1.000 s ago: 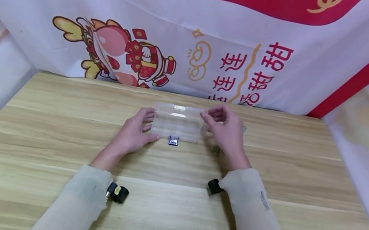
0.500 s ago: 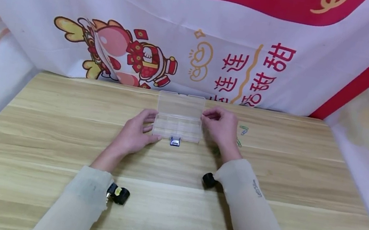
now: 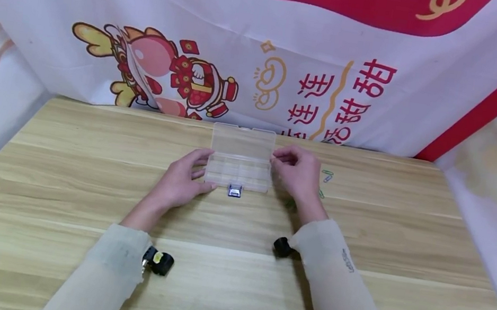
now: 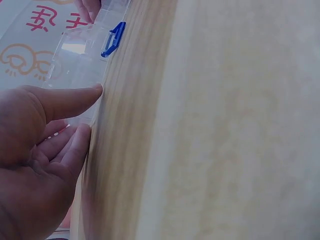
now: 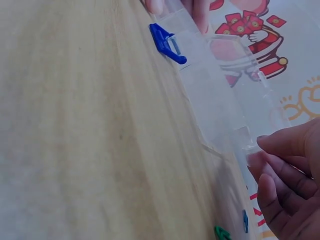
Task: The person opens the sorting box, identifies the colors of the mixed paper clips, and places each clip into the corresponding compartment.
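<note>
A clear plastic compartment box (image 3: pixel 238 172) lies on the table with its lid (image 3: pixel 243 141) raised at the back. A blue latch (image 3: pixel 235 191) hangs from its front edge. My left hand (image 3: pixel 182 177) grips the box's left side, thumb at the front corner and fingers along the end. My right hand (image 3: pixel 296 173) is at the right end, near the hinge; in the right wrist view its thumb and forefinger pinch the clear edge. Right of that hand lie small paper clips, green (image 3: pixel 328 173) and blue (image 3: pixel 328 178). Another green clip (image 3: pixel 290 203) shows beneath the right wrist.
The wooden table (image 3: pixel 218 290) ends at a white and red printed cloth (image 3: pixel 261 71) just behind the raised lid. Cloth also hangs at the left and right sides. A small black camera (image 3: pixel 160 262) sits at the left wrist, another camera (image 3: pixel 282 247) at the right.
The lid has swung back from partly raised to leaning open at the rear. My right hand has moved slightly left and down, uncovering paper clips. The left hand has stayed put.
</note>
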The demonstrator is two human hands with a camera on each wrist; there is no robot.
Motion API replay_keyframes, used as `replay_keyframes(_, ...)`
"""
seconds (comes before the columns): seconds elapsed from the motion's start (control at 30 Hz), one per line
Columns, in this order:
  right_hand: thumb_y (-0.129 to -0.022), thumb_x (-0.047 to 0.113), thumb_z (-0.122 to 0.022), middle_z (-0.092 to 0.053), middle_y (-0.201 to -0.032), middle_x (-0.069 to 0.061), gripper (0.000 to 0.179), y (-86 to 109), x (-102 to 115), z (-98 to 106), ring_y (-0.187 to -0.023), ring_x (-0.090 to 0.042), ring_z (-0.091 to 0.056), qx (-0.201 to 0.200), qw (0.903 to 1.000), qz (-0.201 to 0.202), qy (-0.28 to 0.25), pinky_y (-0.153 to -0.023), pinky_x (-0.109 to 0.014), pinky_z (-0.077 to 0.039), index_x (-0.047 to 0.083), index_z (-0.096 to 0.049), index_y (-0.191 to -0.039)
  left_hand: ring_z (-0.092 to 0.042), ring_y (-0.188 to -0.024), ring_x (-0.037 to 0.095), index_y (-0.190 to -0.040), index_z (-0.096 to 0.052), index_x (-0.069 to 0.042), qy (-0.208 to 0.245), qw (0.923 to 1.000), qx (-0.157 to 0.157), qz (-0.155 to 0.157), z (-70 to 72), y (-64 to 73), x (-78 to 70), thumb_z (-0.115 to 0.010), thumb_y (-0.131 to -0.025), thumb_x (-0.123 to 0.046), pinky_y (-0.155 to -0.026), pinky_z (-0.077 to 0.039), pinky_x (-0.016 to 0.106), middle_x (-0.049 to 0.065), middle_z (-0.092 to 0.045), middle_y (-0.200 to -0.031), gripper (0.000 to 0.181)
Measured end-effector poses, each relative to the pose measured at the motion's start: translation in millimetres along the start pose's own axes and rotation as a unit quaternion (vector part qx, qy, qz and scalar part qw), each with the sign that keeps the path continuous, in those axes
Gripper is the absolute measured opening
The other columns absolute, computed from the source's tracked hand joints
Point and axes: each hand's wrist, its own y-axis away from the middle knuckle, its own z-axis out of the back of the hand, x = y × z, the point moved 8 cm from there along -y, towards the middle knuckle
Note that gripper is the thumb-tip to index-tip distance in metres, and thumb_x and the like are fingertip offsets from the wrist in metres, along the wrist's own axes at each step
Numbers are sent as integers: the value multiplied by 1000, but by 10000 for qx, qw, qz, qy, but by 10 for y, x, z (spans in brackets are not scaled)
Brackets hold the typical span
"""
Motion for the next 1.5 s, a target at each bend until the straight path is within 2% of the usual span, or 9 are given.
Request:
replay_keyframes(0.13,-96,16,-80,-77,-107,-8,15,79,-28,65,-99,-23,-70,-44,9999,28,-158,-88,-36,-62,12,-80,-110,-52,-151,39,-166,-39,-12,60,10000,44,27,-2,-11,31,-78,-96,-1,-123,-50,43,22,-44,-167,80)
replay_keyframes(0.37,-97,22,-80,-77,-111,-4,18,265,-166,208,-100,-21,-68,51,9990,-255,-360,-84,-32,-61,14,-80,-113,-53,-151,38,-166,-39,-15,73,9999,26,107,17,-23,98,-78,-96,-2,-122,-51,43,19,-44,-168,82)
replay_keyframes(0.63,-97,23,-81,-75,-106,-5,17,468,-339,427,-96,-20,-67,-185,9969,-432,-631,-77,-24,-59,14,-80,-111,-52,-152,38,-166,-40,-19,162,9996,-94,214,59,2,164,-81,-95,-5,-123,-50,44,19,-43,-169,84)
replay_keyframes(0.9,-95,22,-83,-76,-108,0,23,534,-508,596,-98,-15,-67,-419,9904,-735,-1093,-81,-22,-58,12,-79,-115,-48,-155,35,-166,-40,-20,454,9986,-171,205,97,77,254,-80,-96,-8,-125,-48,43,17,-45,-169,81)
replay_keyframes(1.17,-94,21,-85,-74,-101,9,24,528,-678,782,-92,-12,-66,-600,9905,-794,-948,-74,-22,-58,12,-79,-115,-49,-154,34,-166,-42,-20,465,9985,-156,222,94,83,211,-81,-96,-8,-124,-49,44,16,-45,-169,81)
replay_keyframes(1.33,-95,25,-84,-75,-104,7,27,555,-746,830,-89,-14,-65,-299,9929,-868,-754,-71,-24,-60,13,-79,-119,-50,-154,34,-165,-43,-18,516,9983,-115,254,69,54,170,-82,-95,-6,-122,-51,43,17,-45,-168,81)
replay_keyframes(1.5,-96,28,-83,-75,-115,-2,27,583,-759,840,-92,-18,-65,96,9955,-915,-234,-72,-25,-61,15,-78,-120,-52,-152,36,-163,-46,-16,666,9973,-96,277,57,45,139,-83,-92,-4,-121,-51,44,18,-48,-166,81)
